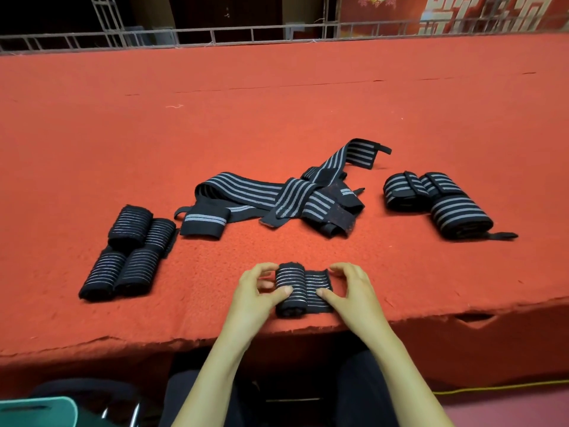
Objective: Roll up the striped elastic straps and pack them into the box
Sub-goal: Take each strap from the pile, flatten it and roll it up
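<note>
A black strap with thin grey stripes lies near the table's front edge, rolled up on its left side with a short flat tail to the right. My left hand grips the roll, thumb on top and fingers curled behind it. My right hand pinches the flat tail at its right end. Several finished thin-striped rolls sit at the left. A heap of unrolled wide-striped straps lies in the middle. Three wide-striped rolls rest at the right. No box is in view.
The red felt-covered table stretches far back to a metal railing. Its frayed front edge runs just below my hands. A teal object shows at the bottom left, beside my dark-trousered legs.
</note>
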{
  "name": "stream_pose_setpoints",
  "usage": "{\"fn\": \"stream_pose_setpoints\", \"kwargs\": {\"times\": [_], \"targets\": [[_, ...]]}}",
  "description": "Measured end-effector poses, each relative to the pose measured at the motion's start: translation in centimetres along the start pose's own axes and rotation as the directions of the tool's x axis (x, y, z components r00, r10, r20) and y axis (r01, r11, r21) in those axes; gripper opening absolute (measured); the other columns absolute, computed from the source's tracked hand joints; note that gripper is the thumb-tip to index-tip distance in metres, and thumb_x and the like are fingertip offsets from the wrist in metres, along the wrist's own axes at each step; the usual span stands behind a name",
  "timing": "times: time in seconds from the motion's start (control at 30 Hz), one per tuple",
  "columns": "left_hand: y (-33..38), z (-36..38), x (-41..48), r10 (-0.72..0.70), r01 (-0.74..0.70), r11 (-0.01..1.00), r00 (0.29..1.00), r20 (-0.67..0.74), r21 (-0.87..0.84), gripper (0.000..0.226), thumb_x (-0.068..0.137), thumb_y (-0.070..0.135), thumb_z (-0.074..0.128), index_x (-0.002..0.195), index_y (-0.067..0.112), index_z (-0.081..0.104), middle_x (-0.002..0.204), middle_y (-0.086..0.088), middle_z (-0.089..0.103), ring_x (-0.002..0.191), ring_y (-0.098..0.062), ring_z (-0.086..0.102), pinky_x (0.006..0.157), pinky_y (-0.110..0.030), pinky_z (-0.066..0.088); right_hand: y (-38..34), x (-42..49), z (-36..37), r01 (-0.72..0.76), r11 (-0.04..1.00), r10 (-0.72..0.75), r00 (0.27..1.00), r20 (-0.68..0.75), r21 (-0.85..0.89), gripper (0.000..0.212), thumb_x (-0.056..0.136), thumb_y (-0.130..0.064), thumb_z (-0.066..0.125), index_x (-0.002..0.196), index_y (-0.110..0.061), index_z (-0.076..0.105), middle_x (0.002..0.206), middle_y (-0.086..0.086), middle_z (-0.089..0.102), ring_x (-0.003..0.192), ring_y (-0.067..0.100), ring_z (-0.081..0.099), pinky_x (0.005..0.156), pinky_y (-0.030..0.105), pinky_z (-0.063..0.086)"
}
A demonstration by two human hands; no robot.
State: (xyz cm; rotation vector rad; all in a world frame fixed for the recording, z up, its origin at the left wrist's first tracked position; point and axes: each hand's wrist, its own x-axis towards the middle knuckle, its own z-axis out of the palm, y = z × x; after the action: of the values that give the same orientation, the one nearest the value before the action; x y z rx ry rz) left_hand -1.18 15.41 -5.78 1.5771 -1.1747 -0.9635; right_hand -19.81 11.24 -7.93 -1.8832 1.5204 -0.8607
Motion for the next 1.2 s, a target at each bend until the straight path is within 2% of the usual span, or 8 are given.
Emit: {"fn": "stream_pose_setpoints", "kwargs": {"times": [0.2,0.47,0.6,0.67,0.83,0.97,1.07,1.2], "targets": [[0.7,2.1,-0.7,0.035,-0.031,0.997,0.997,-0.065,0.067,0.033,0.078,0.014,0.074,0.102,0.024,0.053,0.101,0.006,0.061,0.077,-0.002,0.057,0.065,-0.012,0.046,-0.1,-0.3,0.0,-0.017,0.995,0.016,1.000,0.011,0.099,0.034,0.082,-0.015,0.071,0.112,-0.023,0.057,0.084,-0.004,0.058,0.095,0.002,0.048,0.080,0.002,0.031],[1.8,5.0,-0.7,0.232,-0.205,0.934,0.971,-0.061,0.291,0.031,0.076,0.025,0.074,0.104,0.018,0.060,0.102,0.010,0.048,0.096,-0.011,0.051,0.087,-0.025,0.041,0.0,0.0,-1.0,-0.092,0.949,0.087,0.996,0.031,0.302,0.014,0.096,-0.017,0.054,0.103,-0.028,0.061,0.073,-0.010,0.067,0.077,-0.005,0.057,0.069,0.012,0.039],[2.5,5.2,-0.5,0.251,-0.257,0.956,0.966,0.055,0.139,0.015,0.092,0.015,0.056,0.100,0.017,0.069,0.103,0.008,0.063,0.097,-0.001,0.057,0.088,-0.018,0.040,-0.1,0.3,-1.6,-0.145,0.922,0.128,0.989,0.070,0.360,0.015,0.096,-0.035,0.053,0.102,-0.027,0.064,0.088,-0.008,0.071,0.088,-0.001,0.063,0.081,0.019,0.045],[2.2,5.1,-0.6,0.158,-0.155,0.986,0.985,0.061,-0.054,0.022,0.087,0.000,0.058,0.099,0.018,0.066,0.101,0.006,0.067,0.088,0.000,0.061,0.082,-0.019,0.047,-0.1,0.3,-1.7,-0.165,0.925,0.121,0.982,0.145,0.342,0.022,0.091,-0.045,0.057,0.106,-0.030,0.063,0.093,-0.004,0.071,0.094,0.008,0.064,0.086,0.027,0.048],[1.1,5.0,-0.7,-0.014,0.025,0.983,0.998,0.061,-0.180,0.043,0.082,0.013,0.070,0.118,0.025,0.051,0.113,0.010,0.059,0.099,-0.004,0.059,0.082,-0.018,0.048,-0.2,0.3,-2.3,-0.197,0.842,0.074,0.964,0.255,0.501,0.028,0.092,-0.026,0.062,0.120,-0.026,0.059,0.098,0.006,0.072,0.094,0.019,0.068,0.085,0.032,0.053],[1.6,4.7,-1.0,0.174,-0.166,0.963,0.985,0.019,-0.213,0.047,0.087,0.007,0.064,0.126,0.029,0.051,0.123,0.010,0.059,0.109,-0.006,0.060,0.088,-0.022,0.049,-1.2,0.2,-2.9,-0.097,0.833,-0.076,0.955,0.286,0.545,0.049,0.096,-0.011,0.054,0.138,-0.033,0.042,0.110,-0.001,0.069,0.107,0.009,0.063,0.090,0.022,0.049],[1.5,4.0,-0.7,0.381,-0.383,0.924,0.918,-0.107,0.004,0.043,0.088,0.005,0.062,0.124,0.027,0.055,0.126,0.014,0.054,0.118,-0.004,0.052,0.097,-0.024,0.043,-2.2,0.5,-2.5,0.072,0.877,-0.205,0.950,0.234,0.475,0.057,0.095,-0.001,0.051,0.140,-0.033,0.039,0.137,-0.014,0.052,0.128,0.000,0.046,0.106,0.021,0.037],[0.5,3.2,-0.3,0.493,-0.471,0.863,0.864,-0.103,0.180,0.044,0.091,0.009,0.054,0.133,0.021,0.049,0.134,0.016,0.046,0.126,0.004,0.041,0.105,-0.018,0.035,-2.7,0.9,-1.1,0.216,0.931,-0.271,0.948,0.164,0.293,0.063,0.092,-0.001,0.052,0.139,-0.041,0.035,0.143,-0.021,0.041,0.132,-0.007,0.036,0.113,0.026,0.031]]}}
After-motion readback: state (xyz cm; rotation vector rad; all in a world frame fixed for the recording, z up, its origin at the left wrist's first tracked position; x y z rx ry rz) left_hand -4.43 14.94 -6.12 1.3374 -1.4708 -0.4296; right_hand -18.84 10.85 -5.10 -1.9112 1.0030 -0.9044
